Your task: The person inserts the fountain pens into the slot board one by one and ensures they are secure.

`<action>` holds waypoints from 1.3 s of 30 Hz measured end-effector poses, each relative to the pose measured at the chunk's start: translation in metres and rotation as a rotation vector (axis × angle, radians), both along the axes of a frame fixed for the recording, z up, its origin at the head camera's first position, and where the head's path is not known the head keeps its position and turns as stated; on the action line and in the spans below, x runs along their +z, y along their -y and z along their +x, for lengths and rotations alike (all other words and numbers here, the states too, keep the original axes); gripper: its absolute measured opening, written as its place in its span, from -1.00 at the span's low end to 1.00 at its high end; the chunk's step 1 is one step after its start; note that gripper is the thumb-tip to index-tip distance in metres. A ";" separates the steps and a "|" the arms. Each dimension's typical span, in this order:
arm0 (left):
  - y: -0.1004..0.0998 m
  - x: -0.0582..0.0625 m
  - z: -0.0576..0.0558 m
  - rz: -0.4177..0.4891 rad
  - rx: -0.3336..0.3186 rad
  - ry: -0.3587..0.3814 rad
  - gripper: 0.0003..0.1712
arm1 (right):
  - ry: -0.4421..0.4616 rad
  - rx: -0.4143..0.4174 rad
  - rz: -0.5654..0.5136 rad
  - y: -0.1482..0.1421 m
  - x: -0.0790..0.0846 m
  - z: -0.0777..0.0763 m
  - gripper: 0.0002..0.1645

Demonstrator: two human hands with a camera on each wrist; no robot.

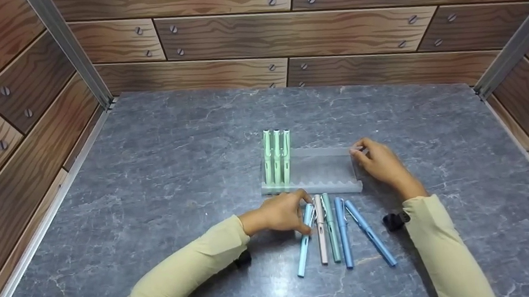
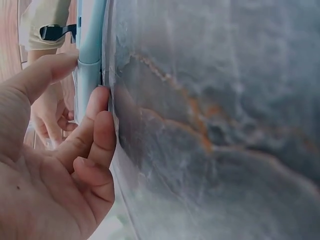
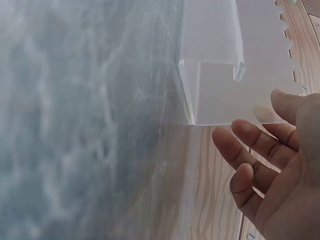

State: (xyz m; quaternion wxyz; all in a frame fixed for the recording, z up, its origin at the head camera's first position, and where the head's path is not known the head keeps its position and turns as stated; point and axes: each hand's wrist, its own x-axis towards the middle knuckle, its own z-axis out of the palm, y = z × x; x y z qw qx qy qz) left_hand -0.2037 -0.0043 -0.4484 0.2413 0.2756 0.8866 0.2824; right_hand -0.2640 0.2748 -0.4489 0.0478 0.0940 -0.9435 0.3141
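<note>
My left hand (image 1: 287, 212) is at the light blue pen (image 1: 303, 253), the leftmost of several pens lying on the table. In the left wrist view the thumb and fingertips (image 2: 100, 102) pinch this pen around its barrel. Behind it stands a clear plastic pen rack (image 1: 324, 165) with a notched front lip, holding three light green pens (image 1: 277, 161) side by side at its left end. My right hand (image 1: 379, 161) pinches the rack's upper right corner. In the right wrist view the thumb is on one face of the translucent panel (image 3: 220, 100), and a fingertip shows through it.
Right of the light blue pen lie a greyish pink pen (image 1: 322, 237), a green pen (image 1: 332, 237) and two blue pens (image 1: 343, 236), the last one slanted. The grey marbled table (image 1: 189, 139) is bordered by wood-patterned walls (image 1: 238, 34) and metal posts.
</note>
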 end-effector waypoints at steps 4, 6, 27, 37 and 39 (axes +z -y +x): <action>0.001 -0.003 0.000 0.061 0.004 0.051 -0.26 | 0.009 -0.003 0.003 0.000 0.000 0.000 -0.71; 0.001 -0.003 0.000 0.085 0.008 0.068 -0.27 | 0.005 -0.005 0.011 0.000 0.000 0.000 -0.71; 0.005 0.007 -0.004 0.474 0.112 0.137 -0.24 | -0.021 -0.004 0.020 0.001 0.000 0.000 -0.71; 0.006 0.021 -0.009 0.556 0.199 0.032 -0.20 | -0.025 -0.014 0.031 0.000 0.000 0.001 -0.73; 0.007 0.024 -0.012 0.568 0.213 0.008 -0.18 | -0.026 -0.019 0.031 0.000 0.000 0.001 -0.73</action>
